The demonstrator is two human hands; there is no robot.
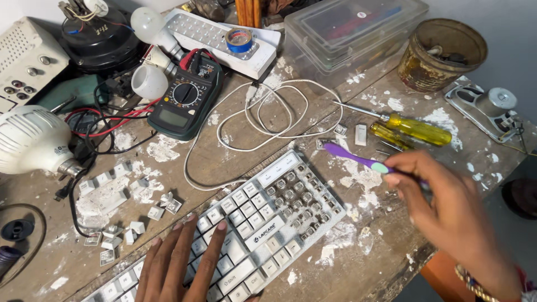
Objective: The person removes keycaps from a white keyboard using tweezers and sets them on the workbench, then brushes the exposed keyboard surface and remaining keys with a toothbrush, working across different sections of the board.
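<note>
Step in hand, judged from the layout: brushing out the stripped key block of a white keyboard (263, 223).

Position of parts:
- Lies diagonally across the paint-spattered workbench (235, 145), lower end toward the wearer, white cable (268, 117) looped just beyond the upper end.
- Shows one block of bare switches (299, 198) near the upper right end; caps in place elsewhere.
- Loose keycaps (120, 223) scattered on the bench, to the left of the keyboard.

Hands:
- Left hand (179, 263): laid flat, fingers extended, on the lower left keys. Grips nothing; appears to steady the keyboard.
- Right hand (453, 212): closed around the handle of a purple toothbrush (358, 159). Held to the right of the keyboard, head pointing up-left, just off the bare block and not touching it. Bristle side not discernible.

Requirements for the next move, as a judgement:
- Bring the brush head across and down onto the bare switches.
- Keep downward pressure with the flat hand to prevent sliding.
- Work between the switch stems with short strokes, away from the remaining caps.
- Avoid the two yellow screwdrivers (419, 130) lying just behind the brush.
</note>
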